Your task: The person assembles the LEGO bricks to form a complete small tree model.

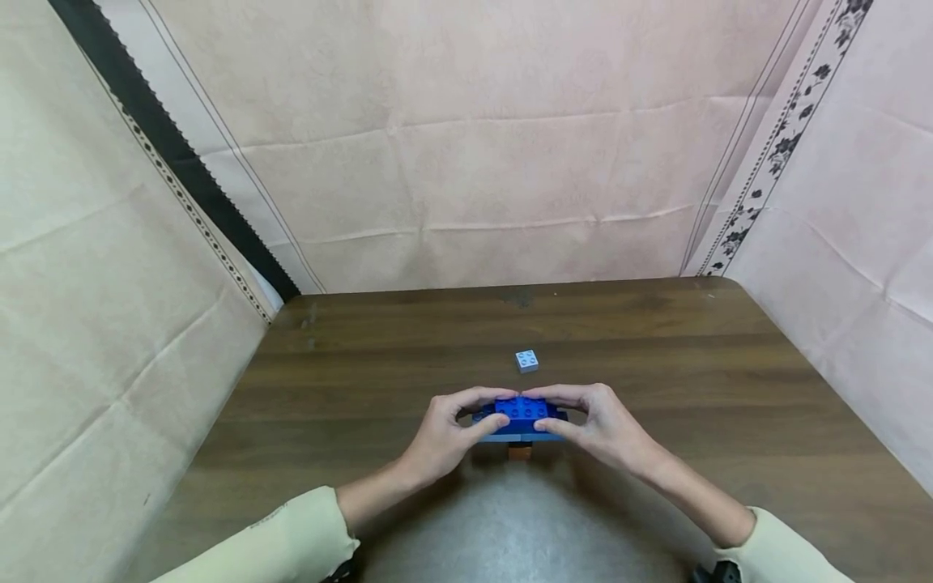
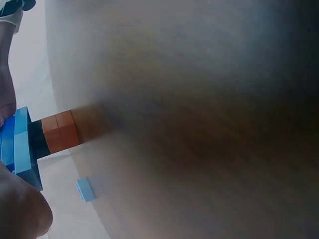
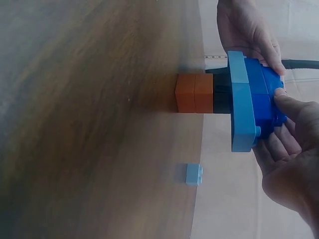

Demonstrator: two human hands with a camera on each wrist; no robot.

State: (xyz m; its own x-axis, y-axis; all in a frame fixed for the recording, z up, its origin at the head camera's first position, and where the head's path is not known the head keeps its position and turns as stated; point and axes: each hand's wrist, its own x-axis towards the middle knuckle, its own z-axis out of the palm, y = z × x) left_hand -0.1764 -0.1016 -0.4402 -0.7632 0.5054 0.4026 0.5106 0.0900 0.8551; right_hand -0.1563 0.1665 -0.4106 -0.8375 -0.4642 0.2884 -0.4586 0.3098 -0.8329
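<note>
A toy-brick build stands upright on the table. Stacked orange bricks (image 3: 194, 94) form its foot, with dark green bricks (image 3: 222, 94) above them. Over these spreads a wider light blue layer (image 3: 241, 117), topped by dark blue bricks (image 1: 521, 413) with their studs up. My left hand (image 1: 450, 429) grips the left end of the dark blue top, thumb on the near side and fingers on the far side. On the right end my right hand (image 1: 611, 427) grips in the same way. The fingertips of both hands come close together at the back.
A loose light blue brick (image 1: 526, 362) lies on the brown wooden table (image 1: 364, 356), a short way beyond the build. Pale cloth sheets (image 1: 466, 178) hang behind the table and along both sides.
</note>
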